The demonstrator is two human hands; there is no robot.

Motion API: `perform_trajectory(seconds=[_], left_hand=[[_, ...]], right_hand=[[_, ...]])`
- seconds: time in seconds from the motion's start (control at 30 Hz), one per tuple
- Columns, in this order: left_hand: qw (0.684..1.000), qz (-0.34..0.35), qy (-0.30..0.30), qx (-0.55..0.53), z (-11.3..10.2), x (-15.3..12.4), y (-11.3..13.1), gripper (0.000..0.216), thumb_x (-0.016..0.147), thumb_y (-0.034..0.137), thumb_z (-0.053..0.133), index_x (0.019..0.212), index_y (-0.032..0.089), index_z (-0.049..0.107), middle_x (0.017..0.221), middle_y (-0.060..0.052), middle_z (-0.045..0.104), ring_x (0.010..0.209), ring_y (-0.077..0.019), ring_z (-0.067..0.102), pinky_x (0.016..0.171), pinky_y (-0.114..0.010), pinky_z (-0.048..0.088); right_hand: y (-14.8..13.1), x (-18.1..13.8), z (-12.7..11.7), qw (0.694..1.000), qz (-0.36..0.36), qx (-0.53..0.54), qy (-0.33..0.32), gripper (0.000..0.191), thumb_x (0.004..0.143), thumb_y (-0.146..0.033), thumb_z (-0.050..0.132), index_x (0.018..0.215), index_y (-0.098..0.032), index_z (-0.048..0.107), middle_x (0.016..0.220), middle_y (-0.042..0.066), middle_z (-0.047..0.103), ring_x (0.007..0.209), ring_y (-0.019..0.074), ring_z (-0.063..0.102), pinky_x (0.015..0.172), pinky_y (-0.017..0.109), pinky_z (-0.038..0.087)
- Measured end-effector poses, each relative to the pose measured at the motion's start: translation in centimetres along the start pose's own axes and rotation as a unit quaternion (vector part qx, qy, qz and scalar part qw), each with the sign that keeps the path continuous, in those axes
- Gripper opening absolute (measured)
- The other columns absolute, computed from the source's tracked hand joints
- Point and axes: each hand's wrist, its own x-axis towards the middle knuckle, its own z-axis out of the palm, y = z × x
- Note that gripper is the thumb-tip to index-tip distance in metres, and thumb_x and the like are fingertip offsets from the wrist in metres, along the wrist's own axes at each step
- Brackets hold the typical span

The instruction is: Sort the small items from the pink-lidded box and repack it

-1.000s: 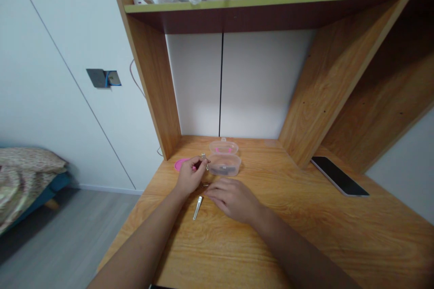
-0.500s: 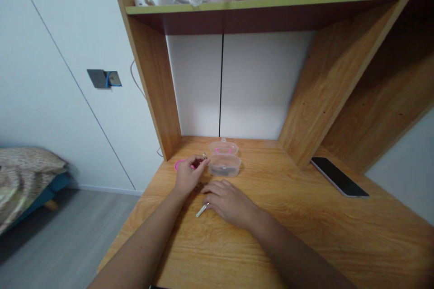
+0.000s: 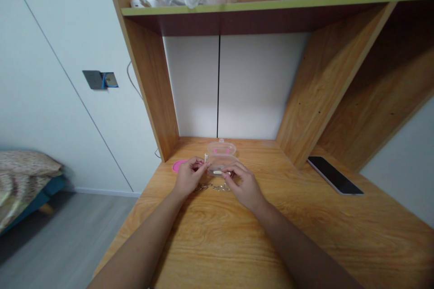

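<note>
A small clear plastic box (image 3: 220,157) with its lid flipped open stands near the back of the wooden desk (image 3: 264,235). My left hand (image 3: 188,178) pinches a small metal piece at the box's left side. My right hand (image 3: 244,185) is closed on a small silver metal piece (image 3: 219,172) held in front of the box. A thin metal chain (image 3: 212,186) hangs slack between both hands, just above the desk. A pink round lid (image 3: 177,165) lies behind my left hand.
A black phone (image 3: 334,174) lies at the right of the desk by the slanted wooden side panel. A shelf (image 3: 257,5) above carries a plastic bag and a clear bottle. A bed shows at far left on the floor side.
My right hand has lifted the silver piece off the desk and carried it up to the box. The chain now stretches between both hands. My left hand stayed beside the box.
</note>
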Motion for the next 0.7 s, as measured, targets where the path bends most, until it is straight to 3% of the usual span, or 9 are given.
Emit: perform_trajectory(seconds=[0.23,0.37,0.57,0.7], left_hand=[[0.999,-0.005,-0.034,-0.036,0.2,0.1,-0.2,0.025,0.083,0.037,0.072,0.096,0.015,0.073,0.081,-0.006,0.077,0.072,-0.0188,0.072,0.066,-0.026,0.053],[0.993,-0.027,-0.071,-0.091,0.6,-0.1,-0.2,0.032,0.079,0.038,0.076,0.1,0.013,0.074,0.087,-0.008,0.078,0.076,-0.0192,0.072,0.067,-0.026,0.054],[0.982,-0.065,-0.108,-0.144,1.0,-0.4,0.6,0.039,0.075,0.043,0.08,0.095,0.011,0.073,0.08,-0.009,0.077,0.059,-0.0132,0.065,0.055,-0.022,0.049],[0.978,-0.074,-0.109,-0.16,1.0,-0.4,0.4,0.042,0.075,0.044,0.081,0.098,0.01,0.07,0.077,-0.008,0.076,0.051,-0.0103,0.06,0.05,-0.02,0.046]], right_hand=[[1.3,0.1,0.5,0.993,0.088,0.079,0.027,0.019,0.084,-0.037,0.072,0.093,-0.02,0.077,0.085,0.005,0.076,0.073,0.0194,0.067,0.071,0.031,0.054],[1.8,0.1,0.8,0.983,0.134,0.117,0.039,0.025,0.076,-0.038,0.079,0.094,-0.02,0.078,0.09,0.007,0.078,0.075,0.0206,0.069,0.073,0.033,0.056],[1.5,0.1,1.1,0.983,0.102,0.148,0.034,0.015,0.079,-0.033,0.076,0.089,-0.022,0.076,0.093,0.007,0.076,0.084,0.0222,0.07,0.081,0.036,0.056],[0.8,0.3,0.9,0.976,0.069,0.183,0.093,0.019,0.077,-0.033,0.077,0.071,-0.021,0.065,0.083,0.006,0.071,0.081,0.0202,0.068,0.079,0.034,0.055]])
